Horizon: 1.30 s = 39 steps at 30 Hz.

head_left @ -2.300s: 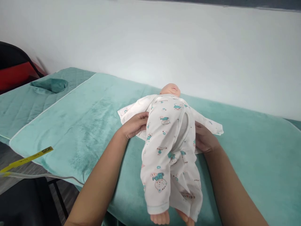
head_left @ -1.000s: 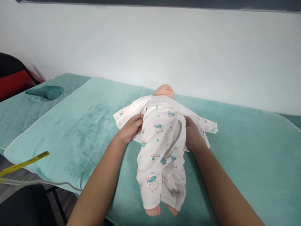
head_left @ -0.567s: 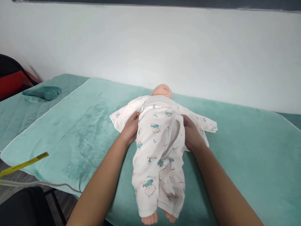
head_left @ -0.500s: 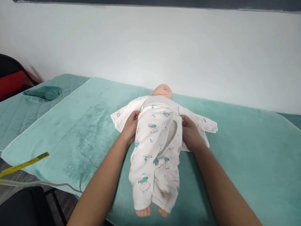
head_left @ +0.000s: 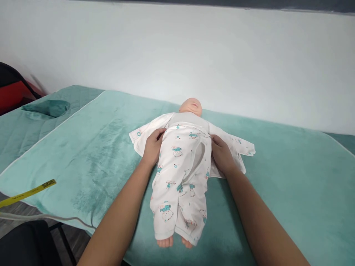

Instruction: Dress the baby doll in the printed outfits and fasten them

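A baby doll [head_left: 191, 106] lies on its back with its head toward the wall and bare feet toward me. White printed baby trousers [head_left: 176, 173] cover its legs up to the belly, with an oval opening at the crotch. Spread under its arms is a white long-sleeved baby top [head_left: 226, 136], lying open around the grey-white torso. At the trousers' left edge near the waist, my left hand [head_left: 154, 146] has its fingers closed on the cloth. My right hand [head_left: 222, 153] pinches the opposite edge; some of its fingertips are hidden behind the fabric.
A green plush cover [head_left: 291, 177] lies over the bed under the doll. The white wall [head_left: 177, 55] stands right behind. At left are a padded hole [head_left: 47, 109], a yellow strip [head_left: 27, 193], a black seat [head_left: 30, 244] and a red-and-black object [head_left: 13, 92].
The doll's feet and trouser legs have shifted slightly away from me and left. Both hands keep their places at the trouser waist, with the right a little further left.
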Each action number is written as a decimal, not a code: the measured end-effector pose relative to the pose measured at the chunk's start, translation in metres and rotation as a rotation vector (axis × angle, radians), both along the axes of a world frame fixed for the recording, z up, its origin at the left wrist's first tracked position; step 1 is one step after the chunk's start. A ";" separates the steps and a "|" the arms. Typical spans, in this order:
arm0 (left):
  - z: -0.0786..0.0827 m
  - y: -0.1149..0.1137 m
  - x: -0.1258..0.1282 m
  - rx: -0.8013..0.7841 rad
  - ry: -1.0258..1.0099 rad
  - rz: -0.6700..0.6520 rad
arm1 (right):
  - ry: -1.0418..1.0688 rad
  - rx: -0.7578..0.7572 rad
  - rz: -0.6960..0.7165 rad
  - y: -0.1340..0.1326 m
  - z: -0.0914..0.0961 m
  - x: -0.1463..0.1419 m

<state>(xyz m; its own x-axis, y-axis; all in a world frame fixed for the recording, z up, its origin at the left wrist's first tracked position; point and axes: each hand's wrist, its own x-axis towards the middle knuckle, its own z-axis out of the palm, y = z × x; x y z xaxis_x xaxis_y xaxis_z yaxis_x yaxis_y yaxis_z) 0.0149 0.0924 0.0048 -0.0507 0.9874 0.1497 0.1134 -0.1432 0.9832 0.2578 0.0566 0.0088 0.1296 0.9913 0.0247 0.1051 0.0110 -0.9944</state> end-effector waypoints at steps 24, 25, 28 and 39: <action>0.018 0.024 0.004 0.227 0.161 -0.110 | -0.487 0.491 -0.191 0.016 -0.006 -0.005; 0.024 0.028 0.005 0.262 0.234 -0.136 | -0.517 0.500 -0.145 0.018 -0.005 -0.004; 0.036 0.039 0.010 0.315 0.411 -0.193 | -0.623 0.462 -0.054 0.025 0.002 0.000; 0.023 0.059 0.020 0.105 0.337 0.072 | -1.029 0.229 -0.158 0.073 0.030 0.001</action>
